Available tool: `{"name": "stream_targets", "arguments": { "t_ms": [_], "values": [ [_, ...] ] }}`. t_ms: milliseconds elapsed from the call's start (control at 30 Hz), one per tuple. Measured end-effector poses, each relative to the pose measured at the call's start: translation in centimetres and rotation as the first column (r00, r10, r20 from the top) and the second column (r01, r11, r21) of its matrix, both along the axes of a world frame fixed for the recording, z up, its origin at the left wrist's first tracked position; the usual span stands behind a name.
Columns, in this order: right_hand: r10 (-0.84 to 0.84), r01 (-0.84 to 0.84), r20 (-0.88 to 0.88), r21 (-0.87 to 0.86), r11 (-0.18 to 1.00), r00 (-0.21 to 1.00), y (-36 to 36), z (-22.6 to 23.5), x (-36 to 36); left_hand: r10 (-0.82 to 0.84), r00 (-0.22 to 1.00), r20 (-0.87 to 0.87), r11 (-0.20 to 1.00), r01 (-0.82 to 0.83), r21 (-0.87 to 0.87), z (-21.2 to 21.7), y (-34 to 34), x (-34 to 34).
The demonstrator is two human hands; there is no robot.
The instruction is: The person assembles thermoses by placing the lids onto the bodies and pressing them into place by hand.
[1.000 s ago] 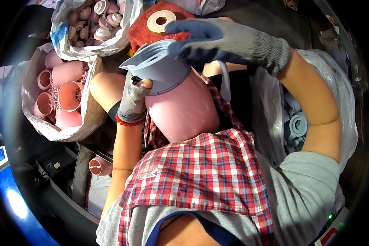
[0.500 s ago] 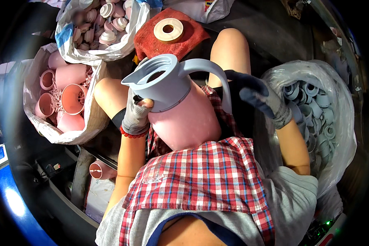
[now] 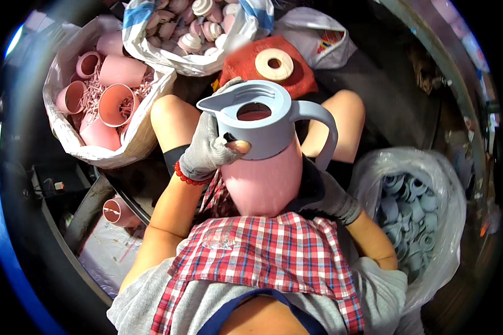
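- Between the two hands, held on the person's lap: pink jug (image 3: 262, 181) — smooth rounded pink body, tilted so its top points away from the person.
- Grey-blue lid (image 3: 257, 120) sits on the jug's top; pointed spout toward the left-hand side, round opening in the middle with pink showing inside.
- Grey-blue handle (image 3: 327, 131) loops off the lid's right side and curves down along the body.
- Left hand (image 3: 209, 148) — grey knit glove, closed around the jug at the lid's lower rim, bare thumb tip pressed on the seam of lid and body. Red bead bracelet (image 3: 185, 176) at the wrist.
- Right hand (image 3: 327, 195) — grey glove, low against the jug's right underside, mostly hidden by the body; cannot tell if it grips or just supports.
- Beyond the left hand, further left: white sack (image 3: 72, 139) of pink jug bodies (image 3: 114, 103), open mouths up.
- Above the left hand: second sack (image 3: 151, 47) with small pink and white caps (image 3: 193, 33).
- Just beyond the lid: red cloth (image 3: 296, 78) with a cream tape roll (image 3: 274, 64) lying flat on it.
- Right of the right hand: clear plastic bag (image 3: 447, 195) full of grey-blue parts (image 3: 413, 223).
- Below the left forearm: one loose pink piece (image 3: 117, 211) on the floor.
- Red checked apron (image 3: 262, 262) over a grey shirt, just under the jug.
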State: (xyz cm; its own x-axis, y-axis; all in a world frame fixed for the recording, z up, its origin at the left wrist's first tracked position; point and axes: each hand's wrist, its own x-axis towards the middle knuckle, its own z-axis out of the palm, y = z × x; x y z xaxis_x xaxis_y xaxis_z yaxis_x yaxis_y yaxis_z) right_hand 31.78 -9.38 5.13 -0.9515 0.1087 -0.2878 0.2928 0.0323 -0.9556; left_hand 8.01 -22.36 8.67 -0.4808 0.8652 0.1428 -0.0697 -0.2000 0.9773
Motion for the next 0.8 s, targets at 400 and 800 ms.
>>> {"name": "stream_targets", "arguments": {
  "t_ms": [400,800],
  "values": [
    [0.175,-0.113,-0.240,0.252,0.961,0.955,5.5,4.0,-9.4,0.180,0.982,-0.056,0.966,-0.166,0.199,3.8,0.3,-5.2],
    [-0.152,0.152,-0.224,-0.017,0.988,0.963,4.5,12.8,-7.7,-0.079,0.991,0.107,0.997,0.079,0.007,0.4,-1.8,0.2]
  ]
}}
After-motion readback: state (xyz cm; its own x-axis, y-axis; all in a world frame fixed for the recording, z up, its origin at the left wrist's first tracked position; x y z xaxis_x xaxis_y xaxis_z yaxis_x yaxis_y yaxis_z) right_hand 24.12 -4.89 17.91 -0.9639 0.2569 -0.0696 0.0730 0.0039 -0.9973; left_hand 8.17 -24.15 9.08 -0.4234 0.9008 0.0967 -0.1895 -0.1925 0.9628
